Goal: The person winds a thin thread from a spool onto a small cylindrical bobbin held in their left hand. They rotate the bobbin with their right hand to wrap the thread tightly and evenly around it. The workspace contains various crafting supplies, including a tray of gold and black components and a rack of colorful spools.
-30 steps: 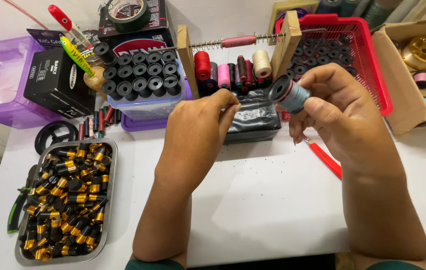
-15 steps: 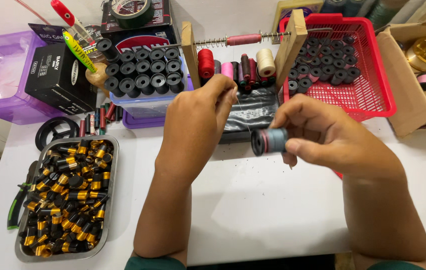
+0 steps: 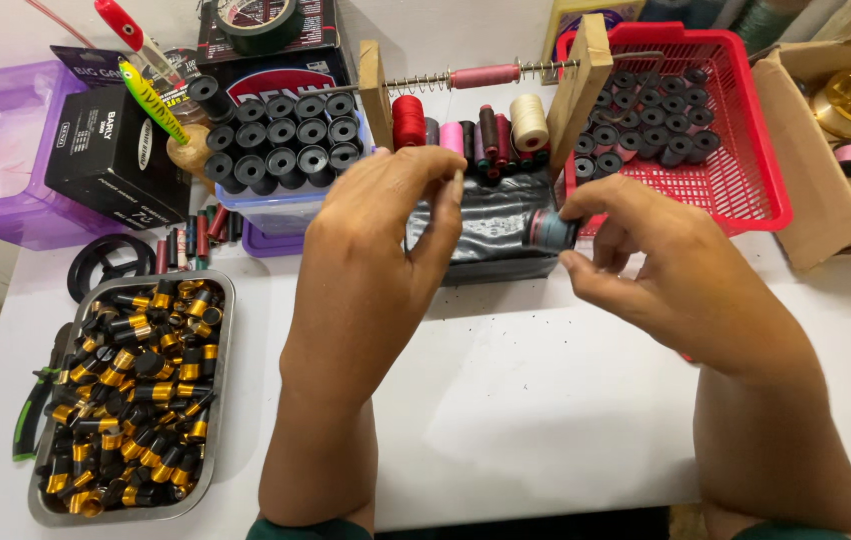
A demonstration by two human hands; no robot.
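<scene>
Pinching a small black bobbin wound with blue-grey thread (image 3: 551, 230), the right hand (image 3: 666, 270) holds it above the white desk (image 3: 546, 400); half a second ago it sat lower. Left hand (image 3: 386, 250) has fingertips pinched together, contents unclear. Left of it lies a metal tray (image 3: 221, 300) of black-and-gold caps; beyond, a clear tub of black spools (image 3: 276, 140) and a red mesh basket (image 3: 746, 190) with more.

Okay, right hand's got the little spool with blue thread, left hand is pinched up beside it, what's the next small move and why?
Probably keep turning the small black spool of blue thread in the right hand while the left hand keeps its pinch raised, as if holding a thread end too fine to see. The spool looks only partly filled.
</scene>
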